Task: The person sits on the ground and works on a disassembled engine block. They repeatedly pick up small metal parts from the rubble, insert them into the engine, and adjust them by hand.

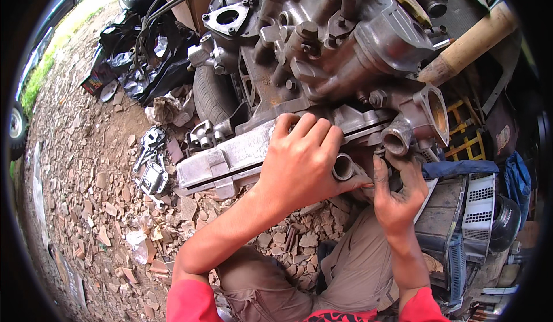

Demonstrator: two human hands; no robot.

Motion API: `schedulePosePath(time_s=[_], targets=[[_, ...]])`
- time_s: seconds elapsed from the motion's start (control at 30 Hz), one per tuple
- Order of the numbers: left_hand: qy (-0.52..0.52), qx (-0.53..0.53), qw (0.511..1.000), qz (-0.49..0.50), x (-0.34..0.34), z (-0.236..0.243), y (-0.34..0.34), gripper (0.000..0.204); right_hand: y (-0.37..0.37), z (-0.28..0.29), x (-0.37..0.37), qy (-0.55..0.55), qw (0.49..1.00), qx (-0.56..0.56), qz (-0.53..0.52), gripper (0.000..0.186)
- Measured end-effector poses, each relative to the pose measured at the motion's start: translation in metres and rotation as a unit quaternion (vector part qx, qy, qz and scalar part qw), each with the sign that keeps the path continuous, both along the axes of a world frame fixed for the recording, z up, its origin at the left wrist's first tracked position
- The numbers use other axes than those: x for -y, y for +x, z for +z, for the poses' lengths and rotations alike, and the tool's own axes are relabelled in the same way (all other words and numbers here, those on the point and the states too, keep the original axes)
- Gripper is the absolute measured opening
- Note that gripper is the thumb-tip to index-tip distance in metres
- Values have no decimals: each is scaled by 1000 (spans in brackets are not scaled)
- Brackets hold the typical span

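A large, greasy metal engine (340, 62) fills the upper middle of the view. My left hand (302, 160) is closed over the edge of its pale casing (224, 163), fingers curled on top. The left thumb reaches past a round pipe stub (344, 167). Just below a second pipe outlet (396, 143), my right hand (401, 192) is closed in a pinch, thumb up. A small metal piece shows at that thumb's tip, but what the fingers grip is mostly hidden. Right of it sits a flanged round housing (435, 114).
Broken stone and tile cover the ground. Small metal engine parts (153, 178) and a wrench (152, 200) lie left of the engine. Behind are a tyre (213, 94) and black plastic bags (144, 57). A wooden pole (469, 45) leans at right, above white plastic crates (479, 206).
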State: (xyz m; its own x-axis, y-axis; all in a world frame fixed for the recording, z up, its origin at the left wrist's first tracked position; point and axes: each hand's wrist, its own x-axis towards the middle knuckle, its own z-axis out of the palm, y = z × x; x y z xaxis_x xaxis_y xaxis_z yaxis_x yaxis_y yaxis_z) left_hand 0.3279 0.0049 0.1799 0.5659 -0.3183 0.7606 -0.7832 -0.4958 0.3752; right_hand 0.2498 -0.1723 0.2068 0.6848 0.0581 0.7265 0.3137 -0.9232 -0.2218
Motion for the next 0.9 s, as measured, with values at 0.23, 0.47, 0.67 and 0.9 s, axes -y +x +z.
schedulePosePath(time_s=[0.23, 0.47, 0.67, 0.9], targets=[[-3, -55, 998, -43, -6, 4, 3, 64, -2, -11, -20, 115, 992, 8, -44, 16], [-24, -116, 991, -58, -12, 3, 4, 67, 0, -12, -13, 101, 994, 4, -38, 24], [-1, -130, 986, -108, -23, 0, 10, 64, 0, -7, -22, 112, 991, -10, -74, 17], [-30, -118, 987, -100, -20, -3, 9, 62, 0, -8, -24, 64, 996, 2, -66, 15]])
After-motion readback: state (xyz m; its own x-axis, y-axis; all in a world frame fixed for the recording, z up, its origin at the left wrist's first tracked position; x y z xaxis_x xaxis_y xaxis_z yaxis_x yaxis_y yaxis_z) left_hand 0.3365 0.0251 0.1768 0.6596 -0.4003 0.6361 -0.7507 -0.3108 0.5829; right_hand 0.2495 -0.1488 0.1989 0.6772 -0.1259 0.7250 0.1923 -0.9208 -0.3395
